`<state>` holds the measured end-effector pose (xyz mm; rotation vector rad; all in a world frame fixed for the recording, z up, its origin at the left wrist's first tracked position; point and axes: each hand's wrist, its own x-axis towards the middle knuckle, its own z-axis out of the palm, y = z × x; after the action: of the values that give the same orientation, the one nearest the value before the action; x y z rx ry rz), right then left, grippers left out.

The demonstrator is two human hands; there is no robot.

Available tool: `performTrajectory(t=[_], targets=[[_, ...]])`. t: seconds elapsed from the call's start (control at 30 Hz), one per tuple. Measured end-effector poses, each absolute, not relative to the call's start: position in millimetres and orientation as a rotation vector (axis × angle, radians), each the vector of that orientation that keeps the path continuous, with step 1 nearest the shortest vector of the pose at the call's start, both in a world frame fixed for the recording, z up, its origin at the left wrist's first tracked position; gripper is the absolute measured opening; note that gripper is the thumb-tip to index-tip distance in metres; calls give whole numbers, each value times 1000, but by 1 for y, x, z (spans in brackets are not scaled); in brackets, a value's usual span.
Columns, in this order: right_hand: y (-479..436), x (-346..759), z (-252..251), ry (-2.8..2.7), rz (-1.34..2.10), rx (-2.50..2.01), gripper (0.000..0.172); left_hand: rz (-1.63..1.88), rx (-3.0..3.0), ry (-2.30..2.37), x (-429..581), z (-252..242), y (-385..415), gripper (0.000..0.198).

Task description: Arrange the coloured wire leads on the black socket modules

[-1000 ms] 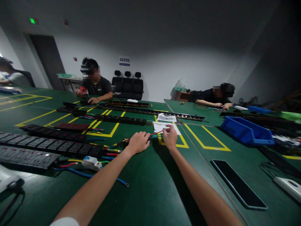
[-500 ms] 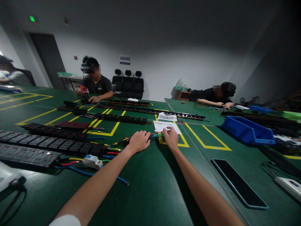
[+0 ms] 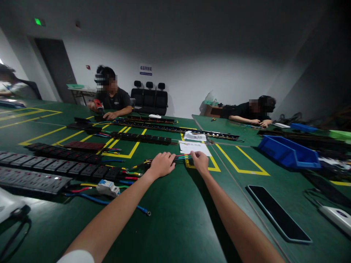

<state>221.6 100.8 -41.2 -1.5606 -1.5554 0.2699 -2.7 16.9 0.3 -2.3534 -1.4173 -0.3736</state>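
A small bundle of coloured wires [image 3: 181, 158], with red, green and blue strands showing, runs across the green table between my hands. My left hand [image 3: 162, 164] lies over the bundle, its fingers curled down and closed round it. At the right end of the wires, my right hand [image 3: 200, 161] pinches the strands between thumb and fingers. The fingertips hide the wire ends. A dark strip [image 3: 144, 165] with yellow-marked leads comes out to the left of my left hand. Just beyond my right hand lies a white printed paper sheet [image 3: 189, 147].
Socket strips [image 3: 30, 179] lie at left, with a white breaker [image 3: 108, 188] and a blue lead [image 3: 95, 199]. A phone [image 3: 278, 213] and a blue bin [image 3: 290, 153] stand at right. Across the table, one person holds a red power tool [image 3: 98, 105]; another leans at right.
My right hand has lowered slightly and its fingers have closed on the wire ends. My left hand stays in place on the bundle.
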Motion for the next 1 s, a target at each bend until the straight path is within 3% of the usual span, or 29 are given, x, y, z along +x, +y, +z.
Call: performTrajectory(t=[1.0], targets=[[89,209,-36,-1589,-118,-1337,40,-368,-2387,-1417,-3,2,15,46]])
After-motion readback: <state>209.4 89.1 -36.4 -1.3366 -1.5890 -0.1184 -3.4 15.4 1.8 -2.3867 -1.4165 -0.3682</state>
